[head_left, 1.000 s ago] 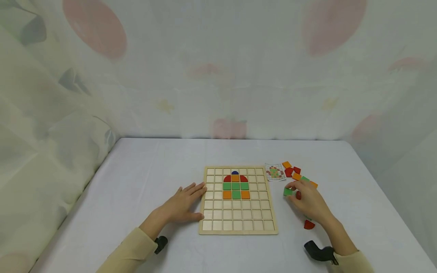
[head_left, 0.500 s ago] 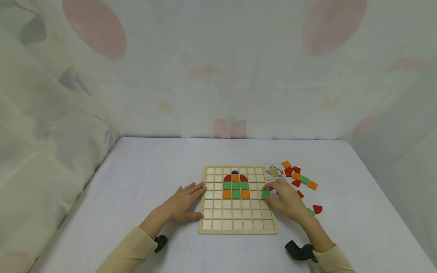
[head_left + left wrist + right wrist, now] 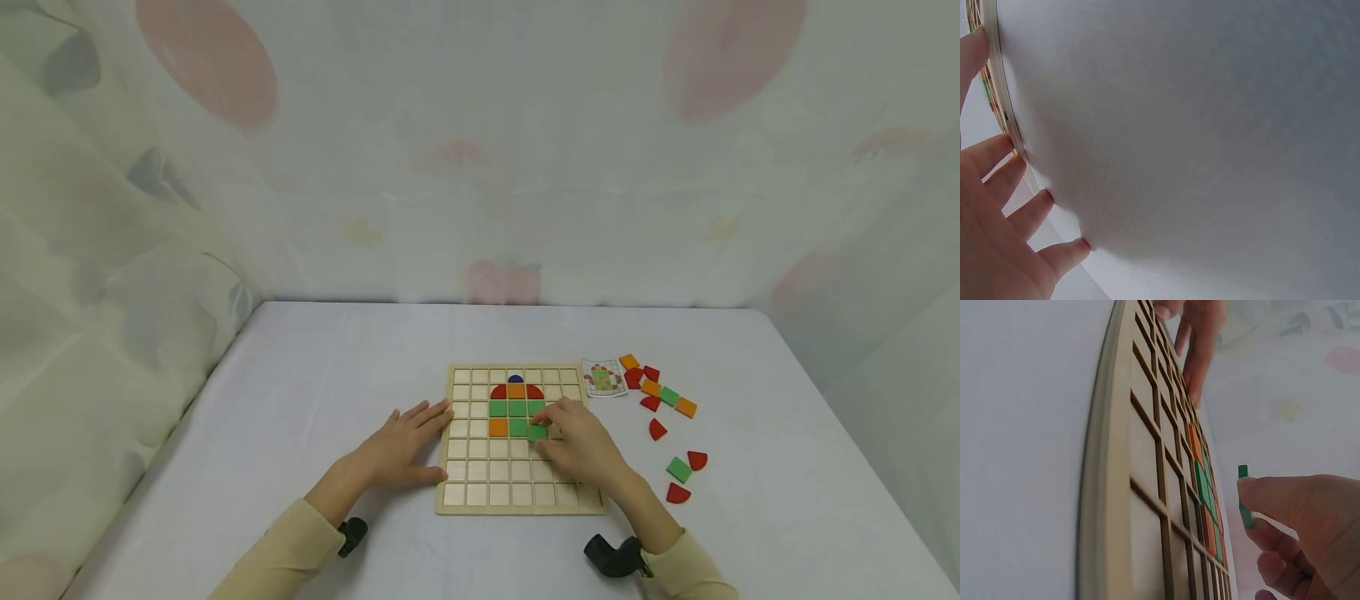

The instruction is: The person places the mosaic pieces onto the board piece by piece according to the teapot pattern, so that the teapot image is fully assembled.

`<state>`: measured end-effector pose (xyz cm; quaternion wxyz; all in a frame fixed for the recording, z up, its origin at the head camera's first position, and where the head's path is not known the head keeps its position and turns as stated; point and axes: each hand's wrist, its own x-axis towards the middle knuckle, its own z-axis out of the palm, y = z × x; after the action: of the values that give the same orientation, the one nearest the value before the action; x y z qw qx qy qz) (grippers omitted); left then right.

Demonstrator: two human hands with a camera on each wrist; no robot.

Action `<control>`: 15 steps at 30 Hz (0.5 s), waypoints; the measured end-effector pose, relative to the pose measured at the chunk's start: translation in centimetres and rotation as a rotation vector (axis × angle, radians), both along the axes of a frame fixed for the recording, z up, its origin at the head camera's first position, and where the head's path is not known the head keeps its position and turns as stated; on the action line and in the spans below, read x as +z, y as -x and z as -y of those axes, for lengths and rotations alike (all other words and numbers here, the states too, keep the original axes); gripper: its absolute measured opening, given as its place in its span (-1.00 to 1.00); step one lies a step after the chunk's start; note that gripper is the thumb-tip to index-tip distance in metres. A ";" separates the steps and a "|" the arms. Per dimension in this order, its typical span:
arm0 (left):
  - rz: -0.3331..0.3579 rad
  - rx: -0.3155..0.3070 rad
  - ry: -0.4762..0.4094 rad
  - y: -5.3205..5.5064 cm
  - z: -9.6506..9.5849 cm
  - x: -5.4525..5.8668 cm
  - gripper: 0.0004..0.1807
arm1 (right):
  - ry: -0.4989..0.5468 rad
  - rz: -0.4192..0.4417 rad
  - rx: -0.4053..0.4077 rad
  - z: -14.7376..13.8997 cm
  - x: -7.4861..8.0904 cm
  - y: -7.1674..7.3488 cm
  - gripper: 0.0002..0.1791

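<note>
My right hand (image 3: 583, 443) pinches a green square tile (image 3: 537, 432) between thumb and fingers, held over the wooden grid board (image 3: 480, 510). In the right wrist view that green tile (image 3: 1245, 497) shows edge-on, raised off the board. Beneath it in the head view, the orange tile at the right of the lowest filled row is covered. My left hand (image 3: 405, 448) lies with fingers spread, its fingertips at the board's left edge, as the left wrist view also shows. Laid tiles form a figure: a blue half-round (image 3: 515, 379) on top, red quarter-rounds, orange squares and green squares (image 3: 498, 408).
A printed pattern card (image 3: 603, 378) lies beside the board's upper right corner. Loose orange, red and green tiles (image 3: 669, 396) are scattered right of it, with a red quarter-round (image 3: 678, 493) nearer the front. A white cloth covers the table (image 3: 360, 350).
My right hand has carried the green tile leftward from the loose pieces on the right to above the board's middle. My left hand stays at the board's edge.
</note>
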<state>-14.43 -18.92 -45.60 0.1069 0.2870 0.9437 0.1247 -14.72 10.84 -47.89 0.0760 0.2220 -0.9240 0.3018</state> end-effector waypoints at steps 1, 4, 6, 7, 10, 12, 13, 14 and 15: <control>0.000 0.001 0.001 0.0 0.0 0.0 -0.10 | -0.006 -0.006 0.007 0.3 0.0 0.0 -0.75; 0.001 0.004 0.002 0.0 0.0 0.0 -0.10 | -0.024 -0.023 0.016 1.2 -0.1 -0.2 -0.74; 0.003 0.006 0.002 0.0 0.0 0.0 -0.10 | -0.032 -0.040 0.028 1.7 -0.2 -0.2 -0.74; 0.004 0.007 0.000 0.0 0.0 0.0 -0.10 | -0.034 -0.053 0.037 1.9 -0.3 -0.2 -0.74; 0.006 0.010 0.000 0.0 0.0 0.0 -0.10 | -0.053 -0.084 0.058 2.6 -0.6 -0.2 -0.74; 0.005 0.012 0.000 0.0 0.0 -0.1 -0.10 | -0.057 -0.098 0.071 3.0 -0.8 -0.2 -0.74; 0.003 0.012 0.001 0.0 0.0 -0.1 -0.10 | -0.057 -0.104 0.078 3.2 -0.8 -0.2 -0.74; 0.002 0.011 0.003 0.0 0.0 -0.1 -0.10 | -0.060 -0.104 0.082 3.3 -0.9 -0.3 -0.74; 0.000 0.011 0.004 0.0 0.0 -0.1 -0.10 | -0.061 -0.108 0.088 3.5 -0.9 -0.3 -0.74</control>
<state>-14.45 -18.90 -45.71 0.1069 0.2815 0.9455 0.1235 -14.41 7.39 -48.82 0.1055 0.2805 -0.9168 0.2640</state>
